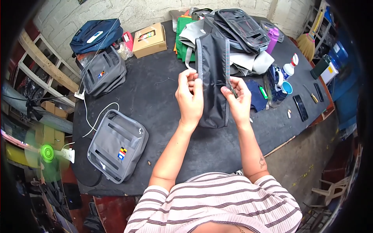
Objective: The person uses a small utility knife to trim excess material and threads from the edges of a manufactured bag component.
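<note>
Pinching the long black bag by its side edges, our left hand and right hand hold it over the dark table. We have the nearer grey bag lying to our left.

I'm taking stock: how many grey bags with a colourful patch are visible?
2: the near bag at the table's near left, and the far bag beyond it, by the blue backpack. The back pile may hide others.
</note>
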`<act>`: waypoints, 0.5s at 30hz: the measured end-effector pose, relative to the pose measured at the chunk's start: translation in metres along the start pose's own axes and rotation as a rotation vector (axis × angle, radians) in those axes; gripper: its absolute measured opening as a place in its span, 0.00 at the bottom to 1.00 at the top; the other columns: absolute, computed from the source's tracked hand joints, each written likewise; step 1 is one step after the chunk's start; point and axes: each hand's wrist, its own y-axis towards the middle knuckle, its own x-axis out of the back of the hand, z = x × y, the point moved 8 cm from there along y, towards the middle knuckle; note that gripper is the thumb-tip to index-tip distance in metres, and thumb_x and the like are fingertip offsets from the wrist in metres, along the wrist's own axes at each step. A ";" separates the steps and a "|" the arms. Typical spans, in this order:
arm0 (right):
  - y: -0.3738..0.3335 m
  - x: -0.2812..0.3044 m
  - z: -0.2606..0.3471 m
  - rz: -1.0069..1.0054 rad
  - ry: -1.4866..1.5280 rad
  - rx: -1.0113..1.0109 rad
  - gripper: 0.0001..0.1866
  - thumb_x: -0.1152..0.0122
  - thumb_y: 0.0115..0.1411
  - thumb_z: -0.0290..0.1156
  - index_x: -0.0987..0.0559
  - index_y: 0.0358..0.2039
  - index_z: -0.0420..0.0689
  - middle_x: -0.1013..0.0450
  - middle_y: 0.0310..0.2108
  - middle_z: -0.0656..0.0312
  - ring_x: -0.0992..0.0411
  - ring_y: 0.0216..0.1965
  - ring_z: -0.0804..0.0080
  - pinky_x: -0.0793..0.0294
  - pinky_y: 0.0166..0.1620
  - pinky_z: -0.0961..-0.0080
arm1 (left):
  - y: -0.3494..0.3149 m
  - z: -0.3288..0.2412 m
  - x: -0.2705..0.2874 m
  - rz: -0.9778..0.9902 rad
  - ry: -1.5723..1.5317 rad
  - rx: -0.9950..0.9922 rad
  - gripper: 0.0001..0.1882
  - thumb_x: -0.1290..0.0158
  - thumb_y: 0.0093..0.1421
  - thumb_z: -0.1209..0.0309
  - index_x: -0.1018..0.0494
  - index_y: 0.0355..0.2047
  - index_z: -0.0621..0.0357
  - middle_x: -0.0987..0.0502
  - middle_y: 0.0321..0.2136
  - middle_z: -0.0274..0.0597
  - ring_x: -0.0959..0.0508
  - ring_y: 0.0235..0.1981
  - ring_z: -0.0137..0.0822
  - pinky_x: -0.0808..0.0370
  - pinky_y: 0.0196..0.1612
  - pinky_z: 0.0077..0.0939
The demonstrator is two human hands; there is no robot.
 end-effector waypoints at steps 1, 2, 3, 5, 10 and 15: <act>-0.001 0.000 0.002 -0.011 -0.114 0.006 0.16 0.37 0.55 0.20 0.26 0.45 0.37 0.26 0.34 0.65 0.30 0.36 0.84 0.29 0.41 0.83 | -0.001 -0.007 -0.001 0.001 0.065 -0.003 0.10 0.49 0.61 0.82 0.28 0.42 0.63 0.26 0.32 0.34 0.30 0.27 0.19 0.31 0.31 0.13; -0.002 0.000 0.003 -0.021 -0.227 0.012 0.17 0.37 0.55 0.20 0.26 0.46 0.37 0.25 0.34 0.65 0.30 0.36 0.84 0.29 0.40 0.83 | -0.001 -0.012 0.001 -0.016 0.170 -0.125 0.13 0.45 0.56 0.84 0.26 0.43 0.63 0.24 0.31 0.41 0.27 0.22 0.27 0.28 0.26 0.19; -0.003 -0.003 0.011 -0.024 -0.336 0.062 0.19 0.34 0.53 0.22 0.26 0.46 0.38 0.27 0.34 0.59 0.29 0.34 0.75 0.27 0.38 0.77 | -0.002 -0.007 0.005 -0.024 0.176 -0.125 0.13 0.45 0.56 0.84 0.26 0.43 0.63 0.24 0.31 0.41 0.27 0.22 0.27 0.28 0.26 0.19; -0.011 -0.015 0.053 -0.126 -0.685 0.324 0.21 0.32 0.51 0.24 0.26 0.47 0.39 0.31 0.36 0.55 0.29 0.35 0.62 0.27 0.39 0.69 | -0.006 -0.011 0.010 -0.059 0.230 -0.311 0.13 0.44 0.55 0.84 0.26 0.41 0.63 0.23 0.31 0.42 0.27 0.22 0.28 0.27 0.26 0.20; -0.014 -0.035 0.072 -0.087 -0.765 0.615 0.19 0.30 0.48 0.28 0.21 0.42 0.44 0.33 0.38 0.56 0.32 0.35 0.60 0.32 0.39 0.65 | -0.003 -0.014 0.011 -0.065 0.274 -0.213 0.02 0.53 0.63 0.79 0.32 0.32 0.65 0.29 0.28 0.48 0.26 0.29 0.50 0.28 0.33 0.37; -0.009 -0.040 0.063 -0.061 -0.753 0.618 0.16 0.29 0.45 0.27 0.20 0.38 0.45 0.32 0.39 0.59 0.34 0.32 0.63 0.34 0.37 0.67 | 0.003 0.007 0.010 -0.021 0.160 -0.100 0.02 0.55 0.64 0.79 0.34 0.33 0.65 0.31 0.28 0.46 0.29 0.28 0.42 0.30 0.35 0.31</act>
